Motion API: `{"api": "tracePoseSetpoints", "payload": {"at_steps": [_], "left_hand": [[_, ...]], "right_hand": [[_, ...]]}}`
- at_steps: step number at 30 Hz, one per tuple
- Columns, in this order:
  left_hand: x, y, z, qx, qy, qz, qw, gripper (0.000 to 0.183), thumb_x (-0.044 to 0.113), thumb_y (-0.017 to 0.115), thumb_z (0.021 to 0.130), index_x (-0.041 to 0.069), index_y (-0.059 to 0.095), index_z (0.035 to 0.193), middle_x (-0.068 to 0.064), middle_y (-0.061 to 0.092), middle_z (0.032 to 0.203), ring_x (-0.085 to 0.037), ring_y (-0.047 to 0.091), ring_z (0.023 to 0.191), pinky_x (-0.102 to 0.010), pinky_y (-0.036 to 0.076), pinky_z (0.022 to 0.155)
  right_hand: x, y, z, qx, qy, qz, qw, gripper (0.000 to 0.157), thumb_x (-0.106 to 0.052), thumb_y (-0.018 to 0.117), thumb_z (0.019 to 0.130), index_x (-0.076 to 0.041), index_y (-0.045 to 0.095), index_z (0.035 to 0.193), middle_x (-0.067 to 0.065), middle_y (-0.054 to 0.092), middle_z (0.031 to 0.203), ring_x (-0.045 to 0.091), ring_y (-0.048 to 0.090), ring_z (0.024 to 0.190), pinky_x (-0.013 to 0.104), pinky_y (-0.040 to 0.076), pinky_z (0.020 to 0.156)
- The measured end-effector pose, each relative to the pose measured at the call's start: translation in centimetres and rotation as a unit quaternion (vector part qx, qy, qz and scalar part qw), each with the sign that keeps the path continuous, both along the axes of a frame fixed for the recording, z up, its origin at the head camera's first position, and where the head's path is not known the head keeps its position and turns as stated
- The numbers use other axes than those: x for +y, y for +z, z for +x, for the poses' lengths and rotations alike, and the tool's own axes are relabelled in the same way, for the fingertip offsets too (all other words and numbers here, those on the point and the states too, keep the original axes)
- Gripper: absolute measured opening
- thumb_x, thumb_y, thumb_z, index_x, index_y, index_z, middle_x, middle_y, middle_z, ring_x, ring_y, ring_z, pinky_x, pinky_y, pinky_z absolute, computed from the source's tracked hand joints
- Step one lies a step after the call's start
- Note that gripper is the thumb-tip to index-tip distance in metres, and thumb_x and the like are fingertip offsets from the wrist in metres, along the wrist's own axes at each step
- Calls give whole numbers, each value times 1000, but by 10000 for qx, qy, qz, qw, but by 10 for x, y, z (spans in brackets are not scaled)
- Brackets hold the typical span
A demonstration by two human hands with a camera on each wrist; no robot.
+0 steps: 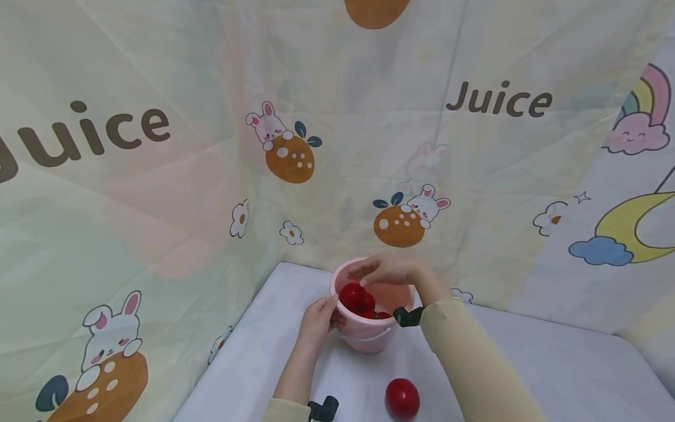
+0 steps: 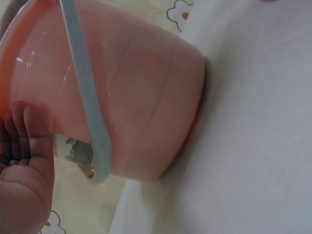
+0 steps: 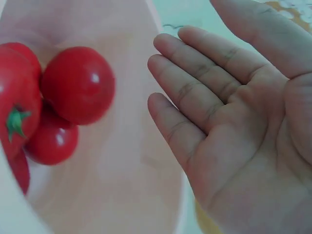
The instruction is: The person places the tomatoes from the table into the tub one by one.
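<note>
A pink bucket (image 1: 369, 339) with a pale grey handle (image 2: 87, 92) stands upright on the white-covered table. Inside it lie several red tomatoes (image 3: 79, 86), one showing a green stem end. At the bucket's left rim my left hand (image 1: 318, 316) holds on, thumb at the edge and fingers against the outer wall; the left wrist view shows those fingers (image 2: 31, 126) beside the handle's mount. My right hand (image 1: 389, 271) reaches over the bucket's mouth with fingers extended and nothing held. In the right wrist view its palm faces the tomatoes, apart from them.
One more red tomato (image 1: 402, 398) lies on the table (image 1: 527, 357), in front of the bucket near my right forearm. Printed cloth (image 1: 337, 146) with rabbits and lettering rises behind the table and along its left side. Dark straps with devices sit on both wrists.
</note>
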State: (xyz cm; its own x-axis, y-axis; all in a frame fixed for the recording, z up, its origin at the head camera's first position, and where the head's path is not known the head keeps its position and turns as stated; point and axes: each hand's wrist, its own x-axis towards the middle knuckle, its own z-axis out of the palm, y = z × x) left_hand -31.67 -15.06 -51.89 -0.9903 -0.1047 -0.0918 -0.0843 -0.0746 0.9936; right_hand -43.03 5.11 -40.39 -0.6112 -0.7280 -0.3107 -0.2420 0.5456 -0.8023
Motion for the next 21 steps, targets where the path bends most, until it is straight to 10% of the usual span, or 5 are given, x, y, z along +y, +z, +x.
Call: {"api": "tracePoseSetpoints", "payload": {"at_steps": [10,21], "left_hand": [[1,-1,-1,-17,39,-85,10000,46,43,52,100,1,67,112,-7,71,88,-20,68,84,-29,57,81],[1,-1,0,9,44,-104,9999,51,48,54,98,1,67,113,-7,71,88,-19,68,83,-28,58,80]], "right_hand": [[56,26,26,465,-153,-417,9979,55,-33,69,91,-20,53,143,8,54,146,31,47,138,56,42,108],[132,-10,71,121,205,-995,9948,49,-18,59,98,-13,48,146,5,52,148,15,49,137,32,49,104]]}}
